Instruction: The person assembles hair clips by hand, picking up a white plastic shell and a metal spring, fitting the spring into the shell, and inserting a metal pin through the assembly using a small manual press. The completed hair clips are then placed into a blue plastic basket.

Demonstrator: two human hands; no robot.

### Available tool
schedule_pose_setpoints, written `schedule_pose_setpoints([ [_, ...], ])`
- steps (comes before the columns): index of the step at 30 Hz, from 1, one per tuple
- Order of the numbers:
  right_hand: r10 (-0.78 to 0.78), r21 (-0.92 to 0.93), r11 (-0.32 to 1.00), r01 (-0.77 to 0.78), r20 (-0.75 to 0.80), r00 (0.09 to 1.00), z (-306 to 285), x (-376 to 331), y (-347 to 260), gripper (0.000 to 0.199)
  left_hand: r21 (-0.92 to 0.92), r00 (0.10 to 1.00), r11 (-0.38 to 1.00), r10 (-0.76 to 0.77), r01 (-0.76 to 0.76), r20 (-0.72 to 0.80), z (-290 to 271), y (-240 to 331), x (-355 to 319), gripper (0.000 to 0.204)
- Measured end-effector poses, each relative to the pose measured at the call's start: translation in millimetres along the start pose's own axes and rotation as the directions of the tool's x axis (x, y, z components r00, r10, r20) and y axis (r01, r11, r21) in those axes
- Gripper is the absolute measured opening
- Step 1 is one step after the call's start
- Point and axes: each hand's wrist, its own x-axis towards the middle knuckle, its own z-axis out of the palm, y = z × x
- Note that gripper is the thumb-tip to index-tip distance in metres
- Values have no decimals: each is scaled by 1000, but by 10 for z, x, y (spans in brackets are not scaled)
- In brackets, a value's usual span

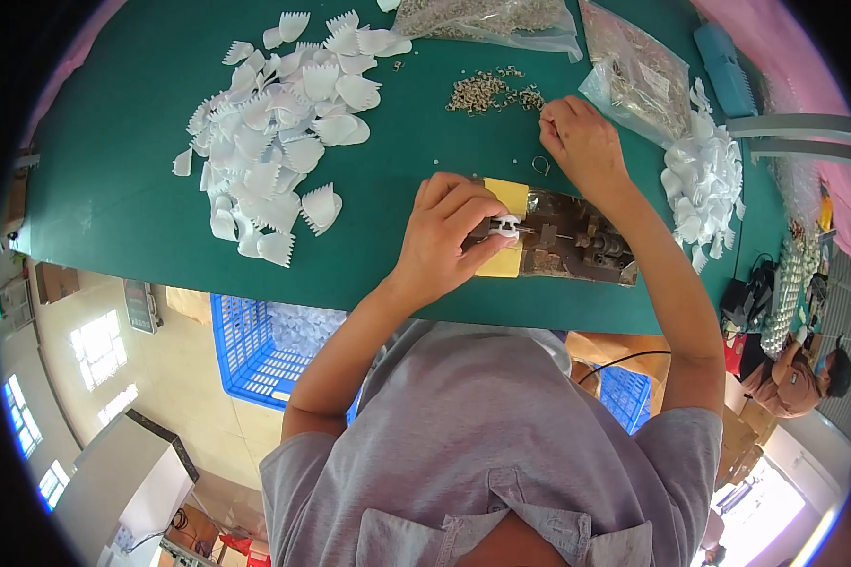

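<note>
My left hand (pixel 449 231) is closed around a white plastic claw clip piece (pixel 507 227) and holds it at the left end of a small metal jig (pixel 577 236). Under that end of the jig lies a yellow plate (pixel 504 197). My right hand (pixel 581 142) reaches to the right edge of a loose heap of small brass-coloured metal springs (pixel 482 93). Its fingertips are pinched together; whether a spring is between them is too small to tell. A thin wire ring (pixel 541 165) lies just below that hand.
White toothed claw clip halves (pixel 274 142) form a big pile at left; another white pile (pixel 704 180) is at right. Bags of metal parts (pixel 492 19) lie along the far side of the green table (pixel 113 208). A blue basket (pixel 246 350) stands below. Another person (pixel 794 383) sits at far right.
</note>
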Motion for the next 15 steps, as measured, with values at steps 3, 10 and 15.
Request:
schedule_pose_setpoints([
  [3, 174, 297, 936, -187, 72, 982, -144, -40, -84, 11, -10, 1000, 1000, -8, 8, 5, 5, 1, -3, 29],
  [10, 189, 736, 451, -506, 475, 859, -734, -302, -692, 13, -8, 999, 999, -36, 36, -7, -29, 2, 3, 29],
  [15, 182, 723, 548, -421, 388, 904, -698, -458, -797, 10, 0, 999, 999, -39, 39, 1, 1, -23, 5, 30],
])
